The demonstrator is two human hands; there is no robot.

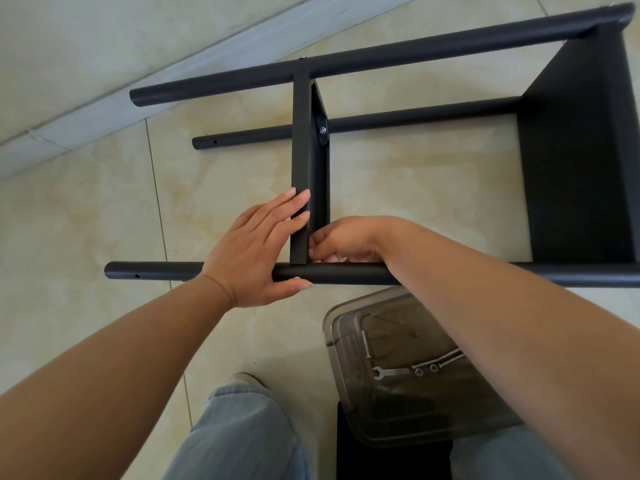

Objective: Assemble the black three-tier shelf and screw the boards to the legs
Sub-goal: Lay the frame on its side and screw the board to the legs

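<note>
**Both hands at the middle board of the shelf frame**

Closest in are the person's knees in pale jeans (242, 434), one on each side of a smoky clear plastic tray (349, 327) on the floor. In the tray lie a small flat wrench (386, 372), two nuts (426, 369) and a couple of long bolts (365, 344).

Just past the tray runs the nearest black leg (346, 273), a round tube lying crosswise on the tiled floor (86, 209). The left hand (256, 251) lies over it with fingers straight and spread, fingertips pressed flat against the left face of the middle board (300, 150), thumb tucked under the tube beside a bolt head. The right hand (341, 242) reaches over the same tube, fingers curled in at the corner where board meets leg; whatever they pinch is hidden, so I cannot tell.

The middle board stands on edge, running away to the far leg (381, 51). Partway along, a bracket with a silver bolt (322, 130) ties it to a lower leg (415, 114). To the right stands a wide black end board (581, 168), joined to the legs.
</note>
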